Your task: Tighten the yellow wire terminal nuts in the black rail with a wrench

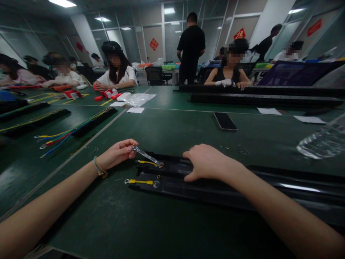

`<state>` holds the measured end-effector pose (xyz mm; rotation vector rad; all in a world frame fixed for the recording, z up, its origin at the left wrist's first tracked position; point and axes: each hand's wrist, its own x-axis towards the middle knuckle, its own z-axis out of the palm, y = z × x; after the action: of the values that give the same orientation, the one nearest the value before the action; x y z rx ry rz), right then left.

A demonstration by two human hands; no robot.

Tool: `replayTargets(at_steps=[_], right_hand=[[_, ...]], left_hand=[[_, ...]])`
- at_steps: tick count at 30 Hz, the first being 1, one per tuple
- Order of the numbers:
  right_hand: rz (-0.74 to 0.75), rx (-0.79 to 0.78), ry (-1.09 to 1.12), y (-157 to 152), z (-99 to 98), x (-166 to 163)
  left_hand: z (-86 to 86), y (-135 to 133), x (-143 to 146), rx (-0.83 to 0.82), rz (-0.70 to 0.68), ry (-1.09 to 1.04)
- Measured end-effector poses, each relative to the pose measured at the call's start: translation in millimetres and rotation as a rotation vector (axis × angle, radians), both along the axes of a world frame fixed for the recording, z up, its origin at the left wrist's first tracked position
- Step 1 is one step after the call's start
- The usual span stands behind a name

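My left hand (117, 154) pinches the handle end of a small silver wrench (147, 156). The wrench's far end sits on a nut at the left end of a long black strip (283, 189) lying across the green table (172, 133). My right hand (206, 162) rests palm down on the strip, fingers curled over its top, holding it. Two yellow-sleeved ring terminals (142, 181) stick out from the strip's left end, one by the wrench head and one nearer me.
A black phone (224, 121) lies beyond the strip. A clear plastic bottle (323, 140) lies at the right. Coloured wires (58, 138) trail from another black strip at the left. Several people sit or stand at the far side, with plastic bags (138, 99) and red parts.
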<state>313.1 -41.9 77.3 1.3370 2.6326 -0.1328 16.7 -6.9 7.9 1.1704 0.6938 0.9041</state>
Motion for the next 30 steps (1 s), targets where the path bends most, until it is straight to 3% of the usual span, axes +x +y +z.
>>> replayTargets(at_steps=[6, 13, 17, 22, 30], right_hand=[[0.006, 0.005, 0.008, -0.3, -0.2, 0.7], [-0.001, 0.011, 0.010, -0.3, -0.8, 0.3], [-0.008, -0.009, 0.006, -0.6, -0.3, 0.1], [-0.006, -0.009, 0.006, -0.6, 0.1, 0.2], [0.000, -0.007, 0.006, 0.6, -0.5, -1.0]], left_hand=[[1.6, -1.6, 0.2, -0.001, -0.015, -0.002], [5.5, -8.7, -0.8, 0.056, -0.267, 0.016], [4.5, -9.1, -1.9, 0.076, -0.323, 0.045], [3.8, -7.0, -2.9, 0.059, -0.277, 0.029], [3.0, -2.1, -2.2, -0.028, -0.052, 0.039]])
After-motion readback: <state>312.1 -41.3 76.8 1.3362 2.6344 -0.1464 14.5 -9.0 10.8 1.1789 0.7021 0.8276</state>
